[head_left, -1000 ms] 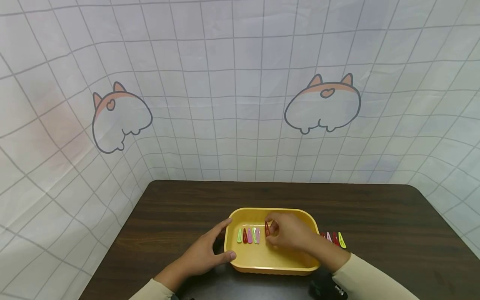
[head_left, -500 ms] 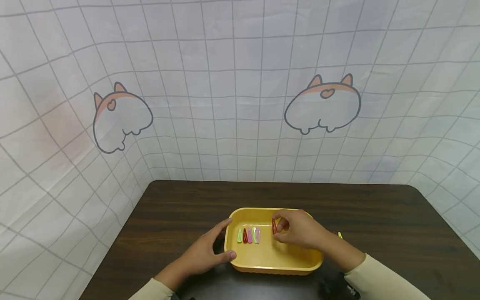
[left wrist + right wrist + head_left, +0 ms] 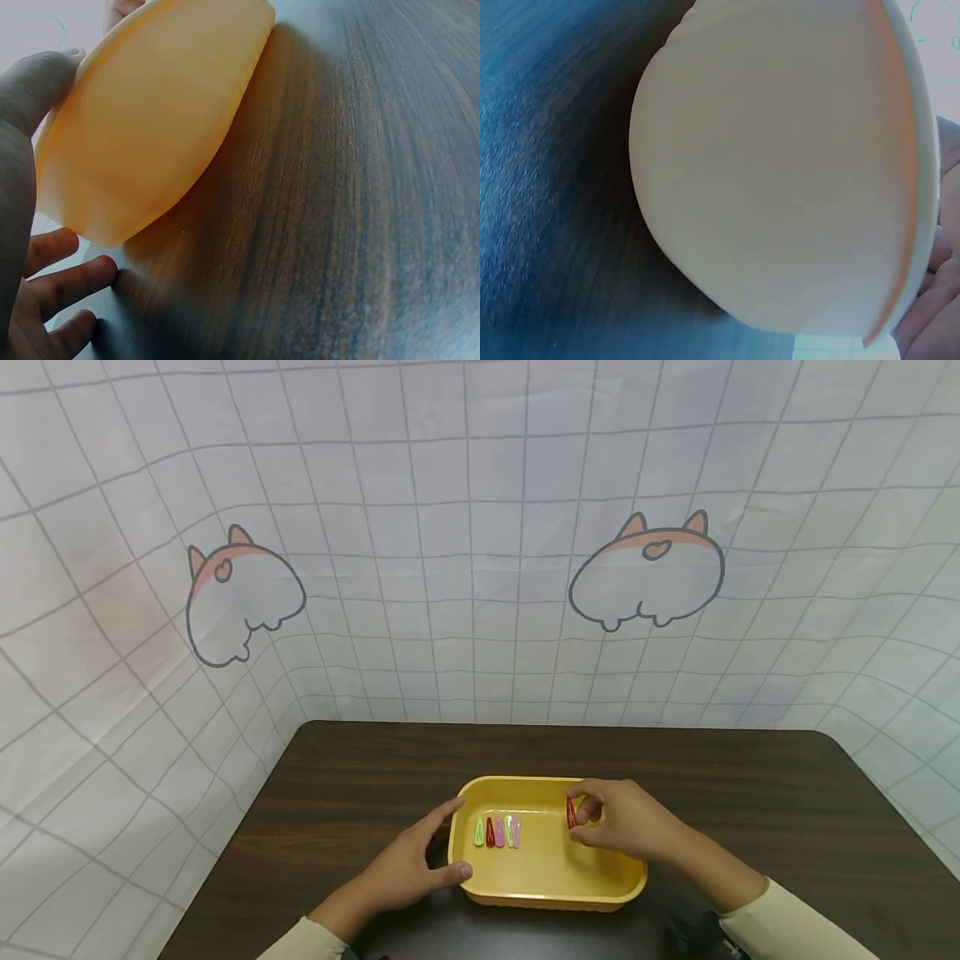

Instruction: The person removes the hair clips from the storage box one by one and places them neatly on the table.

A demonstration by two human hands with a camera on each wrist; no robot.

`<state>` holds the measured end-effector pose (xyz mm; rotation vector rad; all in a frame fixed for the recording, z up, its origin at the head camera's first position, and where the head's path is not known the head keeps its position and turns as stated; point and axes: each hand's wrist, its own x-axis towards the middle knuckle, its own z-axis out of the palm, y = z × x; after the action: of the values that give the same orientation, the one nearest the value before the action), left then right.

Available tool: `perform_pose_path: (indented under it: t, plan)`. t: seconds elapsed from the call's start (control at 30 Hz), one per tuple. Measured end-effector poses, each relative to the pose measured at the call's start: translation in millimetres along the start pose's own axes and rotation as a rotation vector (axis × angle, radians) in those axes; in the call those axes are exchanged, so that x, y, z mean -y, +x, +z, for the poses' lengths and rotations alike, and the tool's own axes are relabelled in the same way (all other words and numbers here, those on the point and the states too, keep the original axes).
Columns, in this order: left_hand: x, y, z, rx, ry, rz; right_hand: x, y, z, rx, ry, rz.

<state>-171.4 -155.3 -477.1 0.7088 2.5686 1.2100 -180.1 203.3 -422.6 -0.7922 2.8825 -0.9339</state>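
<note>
Where the left hand (image 3: pixel 405 864) rested: on the left end of the yellow tray (image 3: pixel 543 877), thumb and forefinger spread apart, thumb at the near-left rim, nothing pinched.
Row of clips (image 3: pixel 499 832): five on the tray floor, left of middle, long axes roughly near to far; the left hand was nearer its left end.
Right hand (image 3: pixel 630 820): over the tray's right half, thumb and fingertips pinching one clip.
Held red clip (image 3: pixel 571 813): well apart from the row, to its right, nearly parallel, far end leaning slightly left; whether it touched the tray could not be told.
Table (image 3: pixel 360 768): dark, beneath the tray and past it.
Wall cloth (image 3: pixel 435 568): white, gridded, beyond the table.
</note>
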Motion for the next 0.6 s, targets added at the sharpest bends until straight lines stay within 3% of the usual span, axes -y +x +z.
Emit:
perform_pose_path:
  t: [0.6]
  plan:
    - [1.0, -0.7, -0.3, 0.007, -0.003, 0.012, -9, -16.6, -13, -0.012, -0.017, 0.033]
